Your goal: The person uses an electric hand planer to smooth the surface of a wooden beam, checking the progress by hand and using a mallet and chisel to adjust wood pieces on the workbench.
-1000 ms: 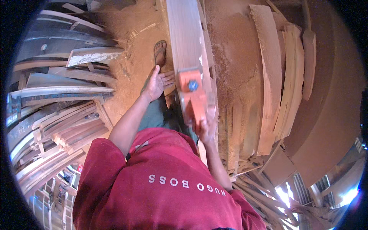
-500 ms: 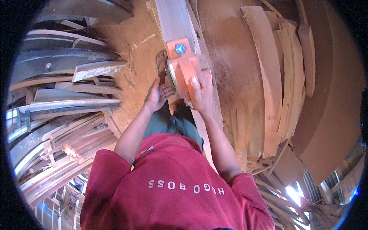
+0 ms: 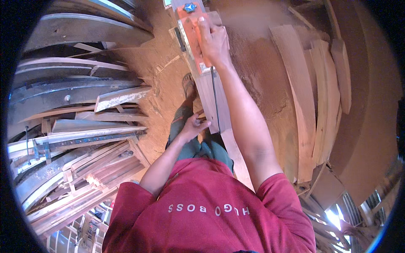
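An orange electric hand planer (image 3: pixel 192 33) with a blue front knob (image 3: pixel 189 7) lies on a long wooden plank (image 3: pixel 207 90). My right hand (image 3: pixel 216 47) is wrapped round its handle, thumb on top, arm stretched far forward. From the planer's rear a black cord (image 3: pixel 214 97) runs back along the plank's face. My left hand (image 3: pixel 193 127) is close to the plank's left edge with fingers apart and nothing in them; whether a fingertip touches the wood I cannot tell.
Boards and offcuts (image 3: pixel 101 160) are stacked at the left, some jutting toward me. More long planks (image 3: pixel 295 97) lie at the right. Sawdust (image 3: pixel 162 80) covers the ground, and my sandalled foot (image 3: pixel 188 84) stands left of the plank.
My right hand has pushed the planer forward along the plank, away from me. The cord now shows behind it. My left hand has dropped back from beside the planer toward my body.
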Action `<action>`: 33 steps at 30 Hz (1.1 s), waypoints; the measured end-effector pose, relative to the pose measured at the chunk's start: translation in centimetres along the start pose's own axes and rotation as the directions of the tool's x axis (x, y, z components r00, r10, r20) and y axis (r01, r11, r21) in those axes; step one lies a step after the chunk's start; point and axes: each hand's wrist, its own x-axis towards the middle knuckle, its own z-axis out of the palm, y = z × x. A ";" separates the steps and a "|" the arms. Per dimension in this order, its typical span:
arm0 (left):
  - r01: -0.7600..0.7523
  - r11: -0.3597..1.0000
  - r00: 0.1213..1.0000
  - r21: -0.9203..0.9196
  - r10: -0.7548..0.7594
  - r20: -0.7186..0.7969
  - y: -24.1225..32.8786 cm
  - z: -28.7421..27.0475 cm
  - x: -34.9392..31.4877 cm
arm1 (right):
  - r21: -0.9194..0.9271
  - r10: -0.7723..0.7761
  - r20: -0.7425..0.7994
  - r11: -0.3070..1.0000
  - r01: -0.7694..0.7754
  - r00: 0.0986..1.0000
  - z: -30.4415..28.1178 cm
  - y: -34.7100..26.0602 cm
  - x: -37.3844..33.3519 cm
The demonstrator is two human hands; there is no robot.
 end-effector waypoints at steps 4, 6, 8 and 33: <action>-0.013 0.999 0.999 0.033 0.012 0.044 -0.8 0.8 -0.6 | 0.097 0.014 0.036 0.995 -0.017 0.999 1.3 2.0 3.4; -0.041 0.999 0.999 0.016 0.041 0.018 -0.6 0.6 -1.7 | 0.019 0.199 0.217 0.978 -0.208 0.956 1.5 -1.8 3.7; -0.005 0.998 0.999 0.060 0.003 0.039 0.1 1.2 -1.9 | 0.093 -0.014 0.083 0.996 0.006 0.996 2.0 -1.7 6.1; -0.156 0.981 0.932 -0.119 0.106 -0.347 10.4 -3.9 5.6 | 0.074 0.526 0.241 0.828 -0.556 0.815 -19.4 7.6 -39.7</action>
